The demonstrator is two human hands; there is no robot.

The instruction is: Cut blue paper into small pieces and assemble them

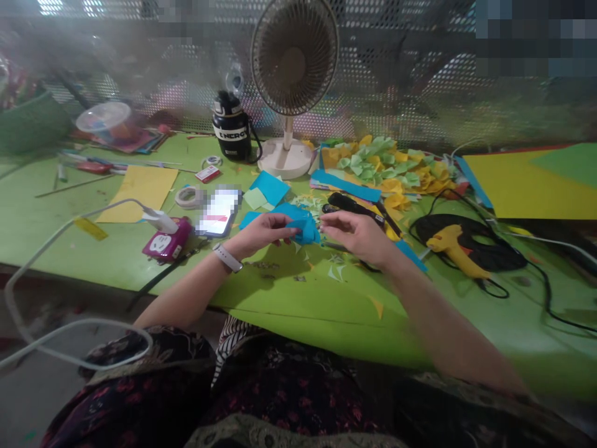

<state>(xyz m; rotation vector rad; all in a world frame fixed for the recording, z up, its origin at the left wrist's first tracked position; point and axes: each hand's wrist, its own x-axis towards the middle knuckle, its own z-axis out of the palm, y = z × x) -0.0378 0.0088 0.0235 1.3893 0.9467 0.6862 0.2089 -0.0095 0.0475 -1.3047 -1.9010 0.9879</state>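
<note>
My left hand (267,234), with a pale band on its wrist, is closed on a piece of blue paper (305,233) held just above the table. Thumb and fingers pinch the paper's left side. To its right, my right hand (354,235) hovers with curved fingers, their tips slightly apart and close to the paper's edge. I see nothing clearly held in it. Behind the held piece lie small pale green paper scraps (308,202) and a flat blue sheet (269,188). Black-handled scissors (352,204) rest just beyond my right hand.
A yellow glue gun (459,252) lies on a black disc at right, its cord trailing. Folded green and yellow paper pieces (392,165) are heaped behind. A fan (295,62), black bottle (232,134), phone (220,211), tape roll (188,197) and purple power bank (168,241) stand around.
</note>
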